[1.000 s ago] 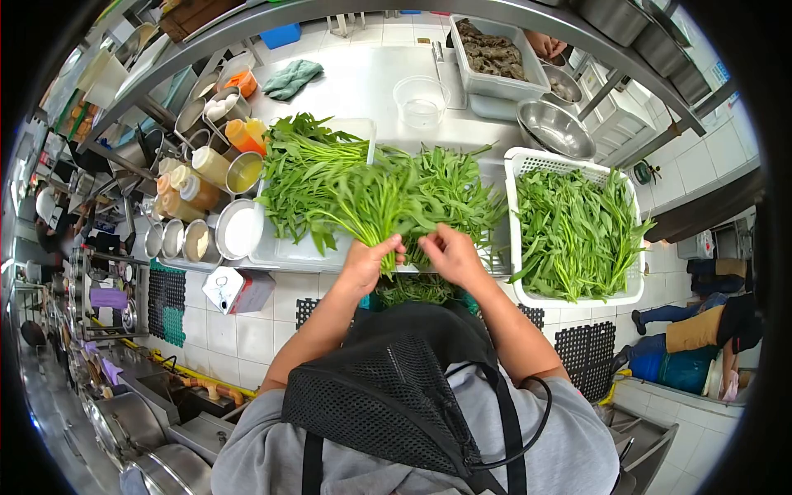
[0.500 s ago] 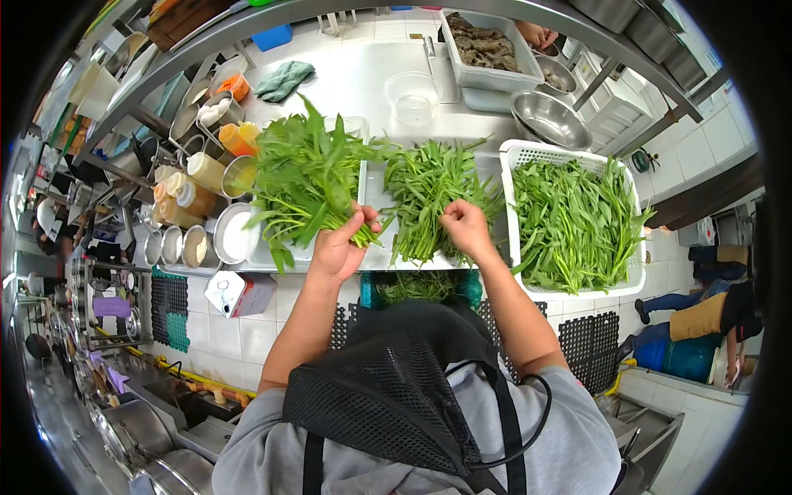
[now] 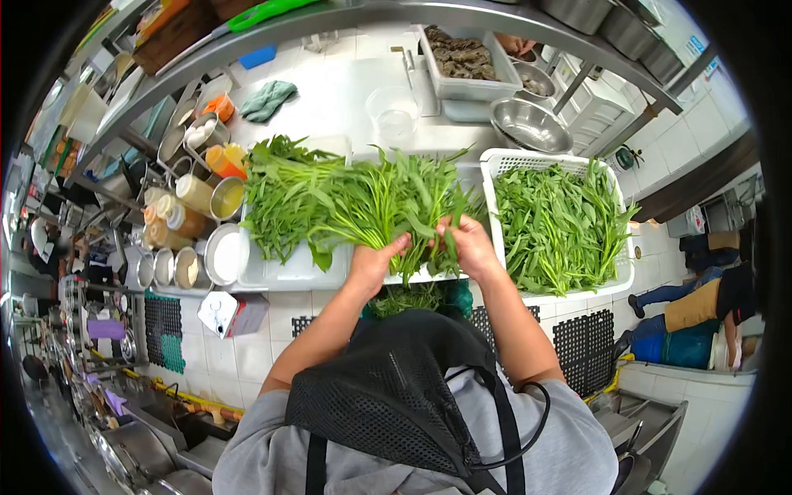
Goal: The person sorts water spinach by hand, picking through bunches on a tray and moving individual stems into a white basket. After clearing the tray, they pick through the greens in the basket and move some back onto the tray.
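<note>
My left hand (image 3: 375, 266) is closed round the stem ends of a leafy green bunch (image 3: 371, 202), whose leaves fan up and to the left. Just to its right, my right hand (image 3: 469, 246) pinches some green stems and leaves at the edge of the middle pile. More greens (image 3: 285, 198) lie in a pale tray (image 3: 276, 272) on the left. A white perforated basket (image 3: 568, 293) on the right holds a heap of cut greens (image 3: 554, 223). Leaves partly hide the fingertips of both hands.
Sauce bottles (image 3: 194, 194) and metal bowls (image 3: 224, 254) line the left side. Behind are a green cloth (image 3: 268, 101), a clear round container (image 3: 393, 113), a steel bowl (image 3: 530, 125) and a tub of shrimp (image 3: 470, 70). A shelf bar crosses above. A co-worker's hand (image 3: 516, 44) shows beyond.
My left hand has moved right with its bunch, from over the left tray to the middle, close to my right hand. The view has shifted slightly.
</note>
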A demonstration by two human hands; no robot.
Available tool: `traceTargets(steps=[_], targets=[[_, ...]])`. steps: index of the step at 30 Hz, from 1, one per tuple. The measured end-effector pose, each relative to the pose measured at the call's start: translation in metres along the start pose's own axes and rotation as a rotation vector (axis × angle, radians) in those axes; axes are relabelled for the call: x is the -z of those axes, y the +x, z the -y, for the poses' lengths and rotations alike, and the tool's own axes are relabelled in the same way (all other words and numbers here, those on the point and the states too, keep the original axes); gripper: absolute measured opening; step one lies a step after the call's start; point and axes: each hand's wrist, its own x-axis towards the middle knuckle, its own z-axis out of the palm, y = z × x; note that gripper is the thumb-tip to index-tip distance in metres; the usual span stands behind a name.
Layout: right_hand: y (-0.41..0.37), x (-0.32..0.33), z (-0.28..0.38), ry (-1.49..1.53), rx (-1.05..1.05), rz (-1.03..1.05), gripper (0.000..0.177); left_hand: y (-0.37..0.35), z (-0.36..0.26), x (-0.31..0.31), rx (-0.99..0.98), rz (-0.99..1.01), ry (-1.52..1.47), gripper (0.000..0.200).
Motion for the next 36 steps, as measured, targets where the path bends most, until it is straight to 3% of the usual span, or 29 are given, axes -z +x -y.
traceTargets(steps=[3,5,9,11,15,17,19,21,23,25,28,32,36], targets=[[0.000,-0.002,-0.016,-0.187,0.166,0.020,0.011,-0.007,0.005,-0.020,-0.073,-0.046,0.140,0.032],[-0.003,-0.005,-0.022,-0.298,0.177,-0.025,0.013,-0.009,0.001,-0.027,0.003,0.054,0.179,0.031],[-0.009,-0.011,-0.018,-0.218,0.075,-0.017,0.016,-0.001,0.006,-0.010,0.118,0.144,0.114,0.029],[-0.005,-0.006,-0.019,-0.302,0.161,0.010,0.024,-0.001,-0.002,-0.005,0.115,0.130,0.069,0.027],[0.009,0.009,-0.037,-0.441,0.252,-0.161,0.042,-0.003,-0.031,0.001,0.100,0.079,-0.151,0.021],[0.017,0.016,-0.045,-0.483,0.174,-0.284,0.045,-0.007,-0.046,0.004,0.056,0.096,-0.223,0.020],[0.011,0.007,-0.032,-0.402,0.118,-0.250,0.043,-0.006,-0.053,0.012,-0.048,0.280,-0.477,0.022],[0.010,0.007,-0.032,-0.362,0.085,-0.309,0.040,-0.006,-0.056,0.016,-0.077,0.335,-0.514,0.026],[0.012,0.008,-0.028,-0.241,0.030,-0.267,0.032,-0.006,-0.053,0.016,-0.061,0.087,-0.157,0.033],[0.004,-0.005,-0.004,0.236,0.030,-0.122,0.024,0.000,-0.043,0.010,-0.043,0.011,-0.158,0.034],[0.000,-0.022,0.009,0.227,0.192,-0.025,0.022,0.005,-0.024,0.004,-0.090,-0.077,-0.157,0.036],[0.000,-0.036,-0.002,0.000,0.069,-0.023,0.016,0.008,-0.011,-0.001,-0.047,-0.014,-0.095,0.035],[-0.006,-0.043,-0.013,-0.124,0.155,-0.087,0.012,0.002,-0.008,0.000,-0.088,0.023,-0.057,0.033]])
